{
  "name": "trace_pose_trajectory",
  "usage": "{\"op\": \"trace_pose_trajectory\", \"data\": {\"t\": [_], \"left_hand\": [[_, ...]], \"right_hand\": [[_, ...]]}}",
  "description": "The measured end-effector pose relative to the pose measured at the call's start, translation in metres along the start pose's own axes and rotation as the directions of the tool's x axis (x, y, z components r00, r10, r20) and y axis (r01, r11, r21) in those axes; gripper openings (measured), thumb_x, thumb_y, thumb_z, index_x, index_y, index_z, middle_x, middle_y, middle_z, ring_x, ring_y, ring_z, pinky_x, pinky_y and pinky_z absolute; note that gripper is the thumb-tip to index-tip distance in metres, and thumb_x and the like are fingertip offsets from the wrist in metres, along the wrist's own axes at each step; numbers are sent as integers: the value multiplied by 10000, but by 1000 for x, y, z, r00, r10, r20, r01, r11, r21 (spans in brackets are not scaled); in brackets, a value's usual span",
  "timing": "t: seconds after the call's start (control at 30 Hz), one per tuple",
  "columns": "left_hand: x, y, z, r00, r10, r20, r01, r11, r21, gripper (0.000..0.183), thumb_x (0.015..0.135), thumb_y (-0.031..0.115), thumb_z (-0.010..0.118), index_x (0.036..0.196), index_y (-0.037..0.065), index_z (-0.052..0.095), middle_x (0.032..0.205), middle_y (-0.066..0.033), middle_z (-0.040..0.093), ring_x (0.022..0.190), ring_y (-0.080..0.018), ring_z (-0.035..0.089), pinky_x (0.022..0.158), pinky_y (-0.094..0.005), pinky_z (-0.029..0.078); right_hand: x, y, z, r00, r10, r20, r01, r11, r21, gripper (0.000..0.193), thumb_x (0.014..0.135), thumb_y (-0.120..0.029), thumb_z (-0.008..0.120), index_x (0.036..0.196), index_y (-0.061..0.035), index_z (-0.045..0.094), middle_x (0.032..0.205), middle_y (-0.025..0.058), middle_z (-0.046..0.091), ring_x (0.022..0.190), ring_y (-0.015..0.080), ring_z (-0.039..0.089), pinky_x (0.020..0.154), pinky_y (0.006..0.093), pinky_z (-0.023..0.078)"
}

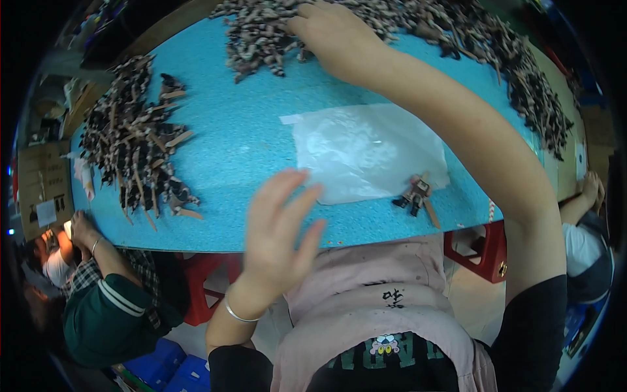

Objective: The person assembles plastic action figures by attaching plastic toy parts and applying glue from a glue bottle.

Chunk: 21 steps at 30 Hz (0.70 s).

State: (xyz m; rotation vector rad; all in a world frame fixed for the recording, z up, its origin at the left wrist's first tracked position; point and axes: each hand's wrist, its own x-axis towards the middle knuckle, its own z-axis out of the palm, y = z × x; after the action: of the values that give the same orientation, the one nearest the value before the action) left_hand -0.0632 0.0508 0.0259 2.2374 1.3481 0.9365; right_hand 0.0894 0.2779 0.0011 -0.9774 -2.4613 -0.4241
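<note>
At the far side of the blue table (228, 124), my right hand (333, 36) bends its fingers down into a big heap of small figures (261, 42). Its fingertips are partly hidden, and whatever they pinch cannot be made out. My left hand (277, 228) hovers over the near table edge, somewhat blurred, fingers spread and holding nothing. Beside it lies a thin whitish plastic sheet (366, 147). One small dark and pinkish toy figure (418, 191) with a flat brown stick rests on the sheet's lower right corner.
Another pile of figures with brown sticks (134, 140) covers the table's left side. More figures (522, 75) line the far right edge. A person in a green sleeve (108, 313) sits at the left, another person (584, 242) at the right. Red stools (483, 251) stand below.
</note>
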Motion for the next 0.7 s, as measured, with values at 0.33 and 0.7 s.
{"op": "trace_pose_trajectory", "data": {"t": [0.33, 0.7], "left_hand": [[34, 40, 74, 966, 184, 182, -125, 947, -297, 681, 643, -56, 559, 1309, -44, 414, 1288, -227, 464, 1156, -390, 466, 980, -457, 382], [15, 44, 76, 962, 125, 241, -86, 983, -165, 655, 663, 12, 680, 1284, -10, 471, 1268, -181, 506, 1138, -345, 495, 948, -433, 396]], "right_hand": [[-106, -1, -104, 922, 351, 166, -376, 699, 609, 197, 819, -27, 593, 1015, -6, 605, 940, 123, 639, 877, 255, 624, 761, 342, 489], [-181, -17, -138, 693, 571, 440, -645, 218, 733, 224, 879, -53, 581, 1095, 2, 594, 918, 83, 642, 852, 118, 597, 765, 259, 479]]}}
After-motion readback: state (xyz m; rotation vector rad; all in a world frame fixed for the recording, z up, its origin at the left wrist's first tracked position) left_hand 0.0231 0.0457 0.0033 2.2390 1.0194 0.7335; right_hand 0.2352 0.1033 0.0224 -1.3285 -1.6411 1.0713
